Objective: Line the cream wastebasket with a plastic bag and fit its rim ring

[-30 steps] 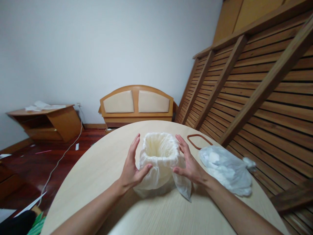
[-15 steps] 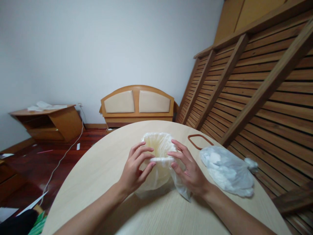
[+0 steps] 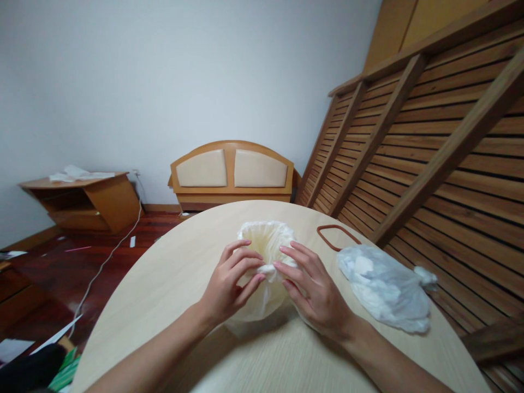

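A white translucent plastic bag with its mouth rolled down stands in the middle of a round pale wooden table. My left hand grips the near rim of the bag from the left, its fingers pinched on the rolled edge. From the right, my right hand pinches the same near rim, and the fingertips of both hands almost meet. The near edge of the bag is gathered and pulled toward me. The bag's inside looks pale yellow.
A second clear plastic bag with white contents lies on the table at the right. A reddish rubber band lies beyond it. Slatted wooden panels lean at the right. A wooden headboard and a low cabinet stand by the wall.
Both hands went from open beside the bag to pinching its near rim, then drew closer together, gathering the rolled edge.
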The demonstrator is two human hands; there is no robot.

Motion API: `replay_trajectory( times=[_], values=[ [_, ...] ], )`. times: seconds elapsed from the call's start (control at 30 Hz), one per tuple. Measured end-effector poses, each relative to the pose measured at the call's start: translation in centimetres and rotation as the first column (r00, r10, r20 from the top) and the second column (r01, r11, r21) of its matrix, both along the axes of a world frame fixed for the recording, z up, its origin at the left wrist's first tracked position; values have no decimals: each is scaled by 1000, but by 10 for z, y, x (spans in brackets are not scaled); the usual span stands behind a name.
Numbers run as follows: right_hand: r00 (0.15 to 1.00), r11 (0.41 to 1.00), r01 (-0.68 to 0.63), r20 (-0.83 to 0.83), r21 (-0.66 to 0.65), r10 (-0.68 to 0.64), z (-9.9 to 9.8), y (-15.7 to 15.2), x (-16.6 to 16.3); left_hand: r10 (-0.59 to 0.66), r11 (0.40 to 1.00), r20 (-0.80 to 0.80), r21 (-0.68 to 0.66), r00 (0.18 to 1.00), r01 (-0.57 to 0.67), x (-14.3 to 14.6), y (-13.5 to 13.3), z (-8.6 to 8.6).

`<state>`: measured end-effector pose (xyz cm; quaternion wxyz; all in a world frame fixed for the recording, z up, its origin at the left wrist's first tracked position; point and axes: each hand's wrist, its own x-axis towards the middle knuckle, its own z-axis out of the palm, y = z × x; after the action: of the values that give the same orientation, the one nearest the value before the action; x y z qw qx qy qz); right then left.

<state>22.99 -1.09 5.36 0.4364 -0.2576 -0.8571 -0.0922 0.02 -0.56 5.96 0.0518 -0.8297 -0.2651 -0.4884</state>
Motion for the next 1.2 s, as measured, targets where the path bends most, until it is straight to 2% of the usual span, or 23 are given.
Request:
replay_trajectory(
  times=[0.17, 0.63, 0.77, 0.93, 1.1, 1.2],
  values=[
    [999, 999, 3, 40, 32, -4, -1, -2, -2, -16, 1000, -10, -11, 1000, 16, -1, -1, 1],
    [1000, 998, -2, -17, 57, 3, -3, 3, 0, -25, 999, -3, 31, 1000, 25, -14, 3, -1],
    [1000, 999, -15, -8, 33, 16, -6, 3, 1, 9, 999, -18, 52, 1000, -8, -10, -2, 0],
    [999, 998, -43, 18, 39, 42, -4, 1, 1, 75, 991, -143, 124, 987, -57, -2, -8, -2],
    [997, 998, -55, -61, 12, 55, 1, 3, 5, 83, 986, -145, 158, 986, -59, 0, -5, -5],
    [997, 999, -41, -58, 3, 41, 0, 6, 8, 83, 989, -123, 130, 989, -67, -1, -6, -1]
  ],
)
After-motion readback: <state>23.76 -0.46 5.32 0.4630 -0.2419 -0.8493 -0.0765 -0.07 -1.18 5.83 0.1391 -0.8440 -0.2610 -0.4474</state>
